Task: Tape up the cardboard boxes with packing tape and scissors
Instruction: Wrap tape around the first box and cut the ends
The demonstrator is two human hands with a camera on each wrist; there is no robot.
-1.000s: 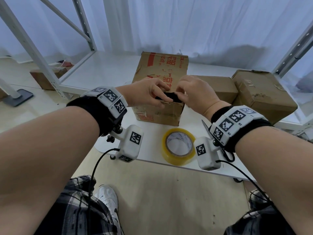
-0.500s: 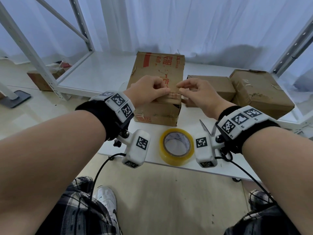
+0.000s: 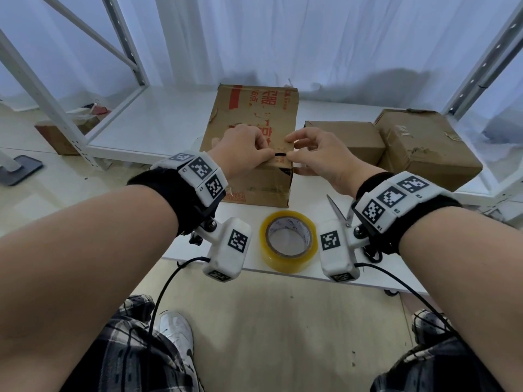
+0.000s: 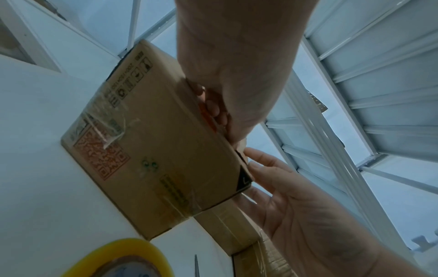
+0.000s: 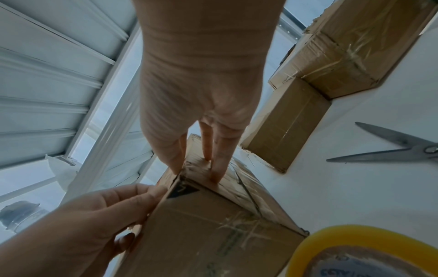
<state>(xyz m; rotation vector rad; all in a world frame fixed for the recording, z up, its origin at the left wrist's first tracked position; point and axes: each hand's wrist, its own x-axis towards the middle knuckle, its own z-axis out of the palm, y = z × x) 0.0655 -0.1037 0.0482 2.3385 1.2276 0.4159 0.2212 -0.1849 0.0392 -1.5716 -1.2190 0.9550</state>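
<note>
Both hands, left hand (image 3: 243, 149) and right hand (image 3: 319, 154), pinch the printed box's (image 3: 254, 114) near top edge

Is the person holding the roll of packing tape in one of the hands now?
No, the tape roll lies on the white table in front of the box, while the left hand and right hand grip the box's near top edge.

Soft, cool daylight filters through the white curtain (image 3: 283, 38) behind the shelf, leaving all views evenly lit with a bluish cast and dull shadows along the curtain's hem. The head view bows straight shelf posts near its edges. Both wrist views stretch strongly at the borders, and the tape roll (image 4: 118, 260) close to the lens looks soft.
</note>
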